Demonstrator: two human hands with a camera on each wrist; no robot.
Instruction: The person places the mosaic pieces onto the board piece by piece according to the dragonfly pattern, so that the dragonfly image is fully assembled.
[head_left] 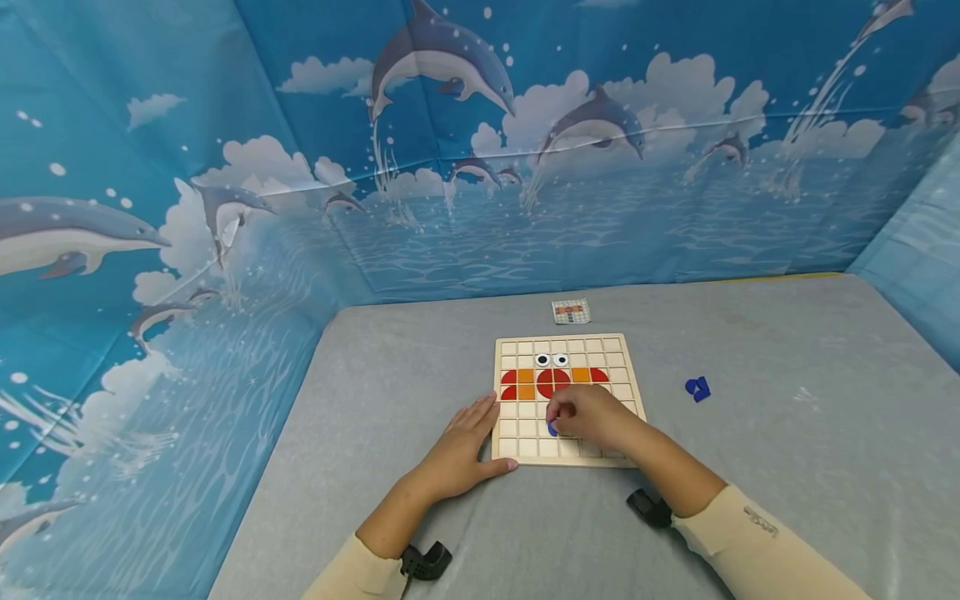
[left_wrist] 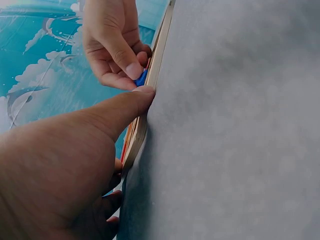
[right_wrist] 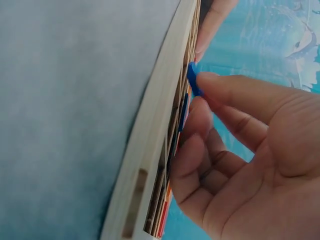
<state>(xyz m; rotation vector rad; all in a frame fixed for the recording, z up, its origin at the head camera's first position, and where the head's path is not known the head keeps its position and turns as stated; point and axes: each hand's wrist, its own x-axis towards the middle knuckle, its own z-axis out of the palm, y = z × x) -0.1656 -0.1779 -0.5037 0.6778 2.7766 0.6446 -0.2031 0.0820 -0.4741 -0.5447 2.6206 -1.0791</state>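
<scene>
A square wooden grid board [head_left: 509,451] lies on the table, with red and orange pieces and two round eye pieces [head_left: 560,360] set in its upper cells. My left hand [head_left: 465,454] rests against the board's near left corner, thumb at the front edge and fingers extended along the left side. Over the lower middle cells, my right hand [head_left: 592,417] pinches a small blue piece [right_wrist: 193,77] between thumb and fingertip, tilted above the grid. In the right wrist view another blue piece [right_wrist: 184,112] sits in the board, below the pinched one.
Loose dark blue pieces [head_left: 698,388] lie on the grey table [head_left: 787,450] to the right of the board. A small printed pattern card [head_left: 571,312] lies behind it. Dolphin-print sheets [head_left: 450,233] hang around the back and left sides.
</scene>
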